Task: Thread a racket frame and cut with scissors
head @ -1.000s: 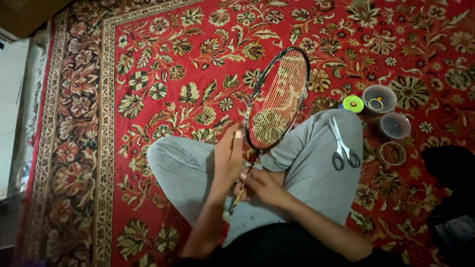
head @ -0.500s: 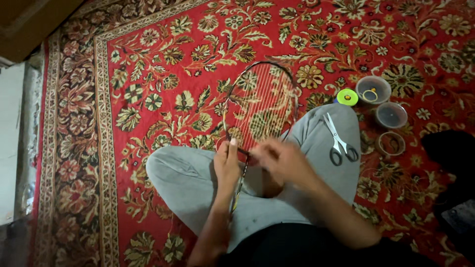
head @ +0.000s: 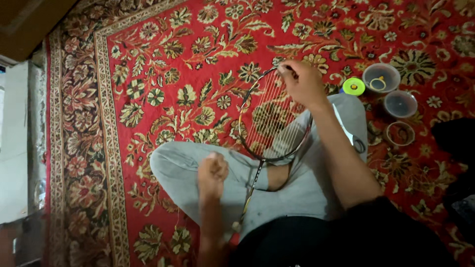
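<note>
I sit cross-legged on a red patterned carpet (head: pixel 163 59) with a badminton racket (head: pixel 269 123) lying across my grey trousers, its strung head pointing away from me. My right hand (head: pixel 302 83) reaches over the head and pinches the far rim of the frame. Left of the racket's shaft (head: pixel 252 190), my left hand (head: pixel 213 173) is curled into a fist above my left knee, apart from the shaft. Nothing can be made out in that fist.
Beyond my right knee stand a green-yellow tape roll (head: pixel 354 86), two clear round tubs (head: pixel 381 77) (head: pixel 400 104) and a clear tape ring (head: pixel 400 133). Scissors (head: pixel 356 143) lie on my right knee, partly behind my forearm. Pale flooring (head: pixel 15 148) borders the carpet at left.
My right hand went from the racket's throat up to the far rim of the head. My left hand let go of the throat and moved left, closed into a fist.
</note>
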